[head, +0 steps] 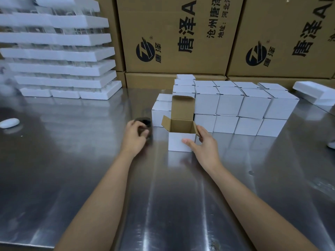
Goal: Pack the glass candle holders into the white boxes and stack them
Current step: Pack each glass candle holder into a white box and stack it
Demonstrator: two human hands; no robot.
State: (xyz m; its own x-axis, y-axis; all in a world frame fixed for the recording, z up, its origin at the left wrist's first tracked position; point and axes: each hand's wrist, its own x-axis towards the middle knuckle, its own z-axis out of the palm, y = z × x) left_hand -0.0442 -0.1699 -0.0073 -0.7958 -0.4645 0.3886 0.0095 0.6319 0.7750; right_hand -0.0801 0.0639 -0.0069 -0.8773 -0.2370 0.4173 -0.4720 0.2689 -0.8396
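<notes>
An open white box (178, 140) with a brown inside stands on the steel table (72, 169), its lid flap upright. My right hand (203, 144) grips its right side, thumb on the front face and fingers at the right flap. Just left of the box, my left hand (135, 136) holds a dark glass candle holder (145, 124) near the table surface. Behind the open box, several closed white boxes (235, 105) are stacked in rows two or three high.
Stacked white foam trays (63, 57) holding clear glassware fill the back left. Large brown cartons (172, 37) line the back. Loose foam trays (315, 93) lie at the right edge. A small white oval object (10, 123) rests at far left.
</notes>
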